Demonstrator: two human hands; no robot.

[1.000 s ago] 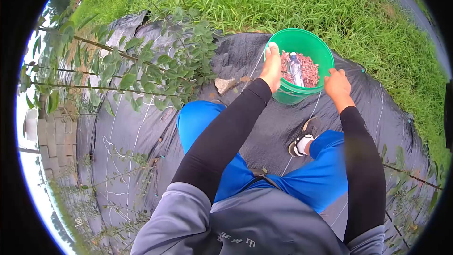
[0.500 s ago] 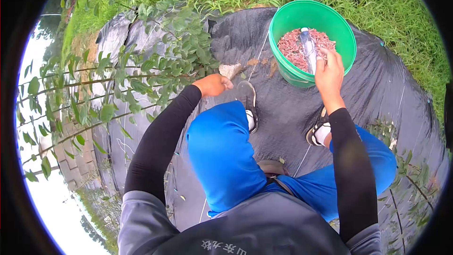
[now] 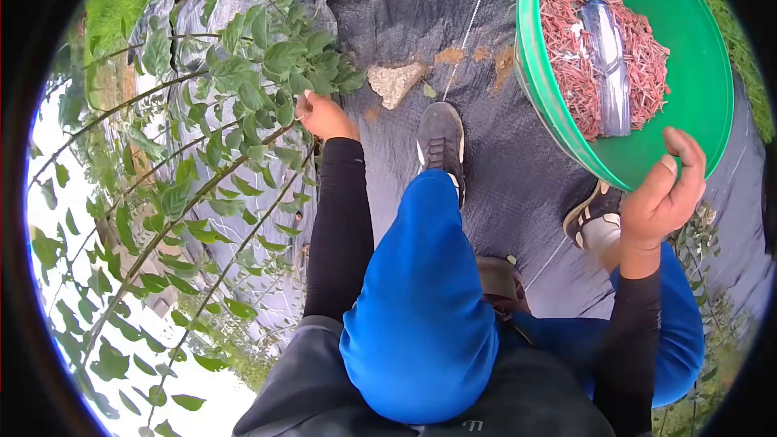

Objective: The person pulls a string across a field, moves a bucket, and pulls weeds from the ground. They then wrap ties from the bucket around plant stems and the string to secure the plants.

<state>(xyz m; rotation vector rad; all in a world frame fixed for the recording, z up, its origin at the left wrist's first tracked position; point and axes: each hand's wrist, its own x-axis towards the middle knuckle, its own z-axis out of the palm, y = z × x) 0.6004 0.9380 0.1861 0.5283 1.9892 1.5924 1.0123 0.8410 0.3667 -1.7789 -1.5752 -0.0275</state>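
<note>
My left hand (image 3: 325, 117) is at the base of a leafy plant (image 3: 283, 61), its fingers closed around a branch among the leaves; the exact grip is partly covered by foliage. My right hand (image 3: 665, 190) is over the near rim of a green bucket (image 3: 704, 57), fingers curled in toward the thumb. Anything small between those fingertips is too small to make out. Inside the bucket are many short reddish pieces (image 3: 566, 73). A clear plastic bottle (image 3: 609, 73) with a white cap lies on top of them.
Black ground sheeting (image 3: 388, 16) covers the soil around my feet. A pale stone (image 3: 395, 83) lies on it beside my shoe (image 3: 442, 142). Long leafy branches (image 3: 162, 231) spread across the left side. Grass (image 3: 129, 0) borders the sheeting.
My right hand has drawn back from the pieces and bottle to the bucket's near rim. My left hand has gone from beside the stone into the plant. The view has shifted closer.
</note>
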